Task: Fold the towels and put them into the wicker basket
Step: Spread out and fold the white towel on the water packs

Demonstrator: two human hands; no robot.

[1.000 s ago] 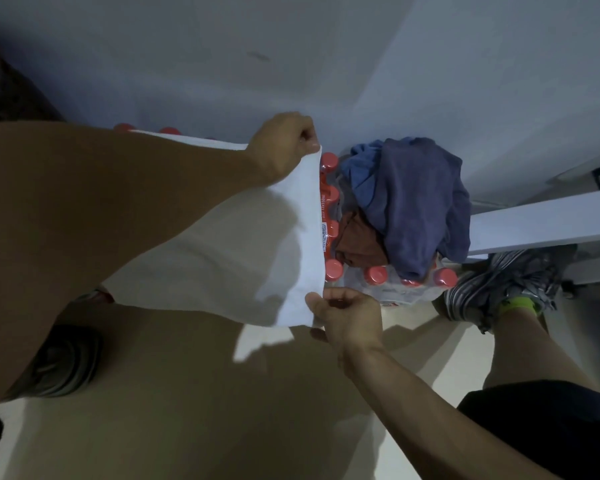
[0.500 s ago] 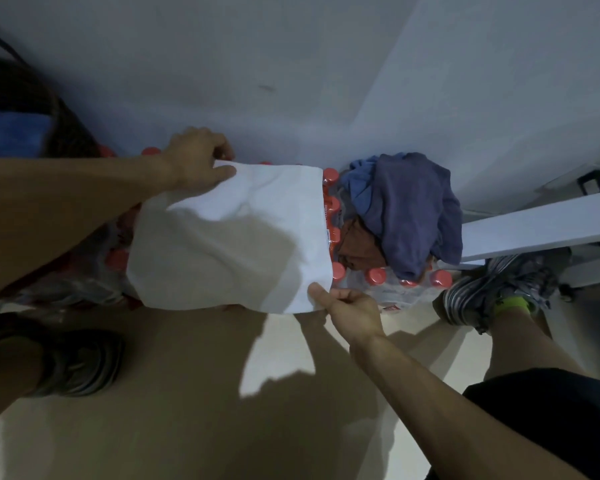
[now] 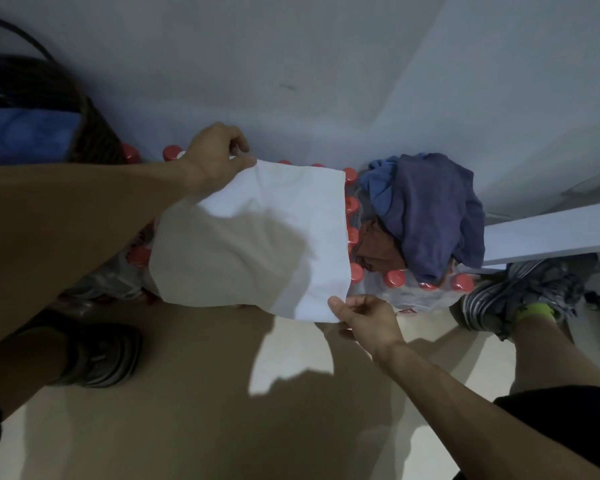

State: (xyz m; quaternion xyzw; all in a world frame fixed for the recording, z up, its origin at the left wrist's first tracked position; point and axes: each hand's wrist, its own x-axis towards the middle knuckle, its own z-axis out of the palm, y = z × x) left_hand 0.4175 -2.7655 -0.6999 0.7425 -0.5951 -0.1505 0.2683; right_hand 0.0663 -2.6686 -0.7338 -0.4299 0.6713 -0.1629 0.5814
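Note:
A white towel (image 3: 264, 237) lies spread over shrink-wrapped packs of red-capped bottles (image 3: 392, 282). My left hand (image 3: 215, 157) pinches its far left corner. My right hand (image 3: 364, 320) pinches its near right corner. To the right, a crumpled blue towel (image 3: 430, 209) sits on a brown towel (image 3: 378, 247) atop the bottle packs. At the far left stands the dark wicker basket (image 3: 87, 133) with a folded blue towel (image 3: 25, 136) inside.
A white wall runs behind the bottles. My shoes stand on the pale floor at left (image 3: 101, 355) and right (image 3: 520, 292). A white ledge (image 3: 551, 233) juts in from the right.
My left hand has carried the towel's far edge from the right side over to the left, laying the towel flatter. My right hand has kept hold of the near corner.

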